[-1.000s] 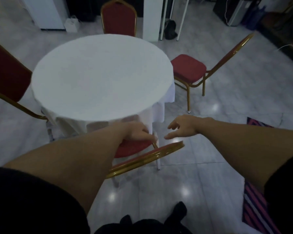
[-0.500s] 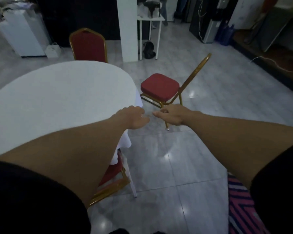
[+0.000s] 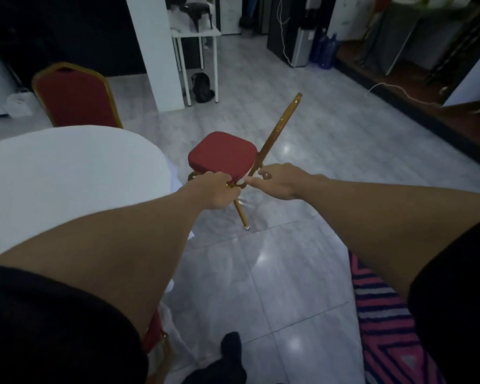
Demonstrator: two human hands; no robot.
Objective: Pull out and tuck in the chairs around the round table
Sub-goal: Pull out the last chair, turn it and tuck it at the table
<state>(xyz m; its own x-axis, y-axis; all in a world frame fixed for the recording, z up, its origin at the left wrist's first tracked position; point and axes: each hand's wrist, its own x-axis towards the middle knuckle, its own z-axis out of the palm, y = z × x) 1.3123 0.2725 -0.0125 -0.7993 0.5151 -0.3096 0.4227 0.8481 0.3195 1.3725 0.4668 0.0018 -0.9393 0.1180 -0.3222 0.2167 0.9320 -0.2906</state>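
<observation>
- Grey tiled floor [image 3: 302, 167] around my white counter [image 3: 67, 184] at 9 o'clock.
- Red chair [image 3: 223, 155] stands pulled out at 12 o'clock, clear of the counter.
- Left hand [image 3: 215, 191] curled, right hand [image 3: 276, 181] loosely open; both seem empty, held out before the chair.
- Second chair [image 3: 75, 98] at 10 o'clock.

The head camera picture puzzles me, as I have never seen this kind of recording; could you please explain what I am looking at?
There is no machine here. A person wears a wide-angle camera on the head, looking forward and down, so both bare arms stretch away from you. The left hand and the right hand reach toward the pulled-out red-cushioned chair with a gold metal frame. Neither hand visibly has a grip on it; whether they touch the frame I cannot tell. To the left is the round table under a white cloth, with nothing visible on it. A second red and gold chair stands behind it, and a striped pink rug lies on the tiled floor.
</observation>
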